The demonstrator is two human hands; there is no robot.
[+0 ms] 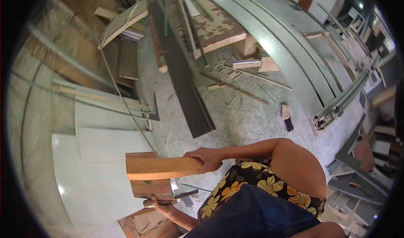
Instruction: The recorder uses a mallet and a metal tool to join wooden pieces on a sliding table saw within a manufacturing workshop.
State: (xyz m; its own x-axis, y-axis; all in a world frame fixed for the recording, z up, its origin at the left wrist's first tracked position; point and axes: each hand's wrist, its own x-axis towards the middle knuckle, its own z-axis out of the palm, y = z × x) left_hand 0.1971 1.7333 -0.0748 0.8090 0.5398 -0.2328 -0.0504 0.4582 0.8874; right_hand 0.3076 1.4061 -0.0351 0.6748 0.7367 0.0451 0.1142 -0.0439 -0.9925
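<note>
My right hand (209,159) is closed round the near end of a thick, light-brown wooden block (162,167). The block lies across a reddish-brown board (151,188), part of which shows on both sides of it. Beside the board's lower edge, my left hand (165,208) is closed, its fingers curled. A short rounded end (148,203) sticks out past them; I cannot make out what the whole thing is. Near that hand is a dark narrow bar (186,194), partly hidden.
White panels (97,183) lie at the left. Dark grooved strips (185,86) reach over the floor in front of a worn workbench (219,23). A brush (287,119) lies on the floor. Long pale metal profiles (273,48) run along the right, beside piled offcuts (362,153).
</note>
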